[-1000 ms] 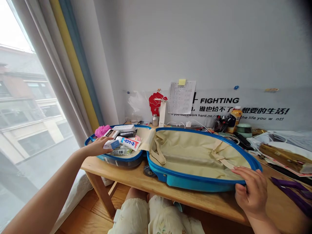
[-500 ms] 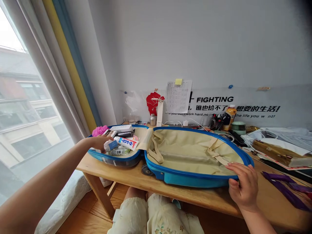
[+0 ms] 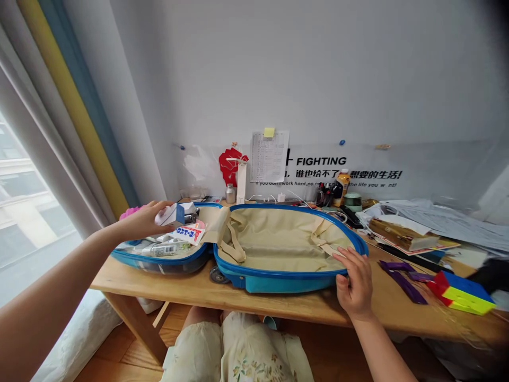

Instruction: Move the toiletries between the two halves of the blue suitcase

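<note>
An open suitcase [image 3: 292,285] with blue edges and a beige lining lies spread on the wooden table. My left hand [image 3: 143,220] grips a small white and blue box [image 3: 177,214] above the left half. Below it in that half are a toothpaste tube [image 3: 190,234], a clear bottle [image 3: 165,248], a dark cylinder [image 3: 191,217] and a pink mesh puff [image 3: 129,211], partly covered by my arm. My right hand [image 3: 356,286] rests at the right half's front right rim, fingers stretched and thumb apart. Beige straps [image 3: 237,246] lie in the right half.
Right of the suitcase are purple wrappers [image 3: 403,281], a multicoloured block [image 3: 463,292], a brown case [image 3: 397,232] and papers [image 3: 427,212]. Behind it stand an orange drink bottle [image 3: 341,188], a green-lidded jar [image 3: 352,201] and a white lamp [image 3: 241,183]. Curtains [image 3: 75,106] hang at the left.
My left hand has lifted the box up from among the items in the suitcase's left half. The view has turned right, bringing the multicoloured block into sight. My right hand stays at the rim.
</note>
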A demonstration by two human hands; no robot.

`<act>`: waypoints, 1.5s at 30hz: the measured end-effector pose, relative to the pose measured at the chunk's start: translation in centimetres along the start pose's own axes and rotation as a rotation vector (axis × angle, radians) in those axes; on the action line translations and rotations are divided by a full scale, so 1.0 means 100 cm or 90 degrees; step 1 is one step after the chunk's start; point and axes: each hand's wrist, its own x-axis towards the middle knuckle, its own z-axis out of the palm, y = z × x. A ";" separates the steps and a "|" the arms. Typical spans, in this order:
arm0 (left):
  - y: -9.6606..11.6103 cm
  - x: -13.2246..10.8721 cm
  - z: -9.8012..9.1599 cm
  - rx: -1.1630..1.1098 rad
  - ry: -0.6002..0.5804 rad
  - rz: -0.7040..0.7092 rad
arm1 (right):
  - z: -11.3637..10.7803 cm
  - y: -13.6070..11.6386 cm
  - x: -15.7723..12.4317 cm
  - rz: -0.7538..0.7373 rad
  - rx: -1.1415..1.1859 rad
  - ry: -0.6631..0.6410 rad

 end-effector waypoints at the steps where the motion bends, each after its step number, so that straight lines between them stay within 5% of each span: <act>1: 0.019 0.002 -0.002 -0.017 -0.011 0.014 | -0.001 -0.001 -0.001 0.008 0.005 -0.006; 7: 0.152 0.013 0.004 -0.097 -0.173 0.203 | -0.006 -0.006 -0.002 0.014 0.027 -0.016; 12: 0.253 0.035 0.038 -0.094 -0.320 0.342 | -0.005 -0.005 -0.005 0.022 0.026 -0.019; 19: 0.341 0.059 0.090 0.013 -0.456 0.358 | -0.005 -0.006 -0.004 0.038 0.022 -0.030; 30: 0.369 0.056 0.117 -0.005 -0.480 0.306 | -0.005 -0.007 -0.003 0.010 0.026 -0.020; 45: 0.354 0.063 0.100 -0.115 -0.436 0.341 | -0.005 -0.002 -0.004 0.010 0.029 -0.021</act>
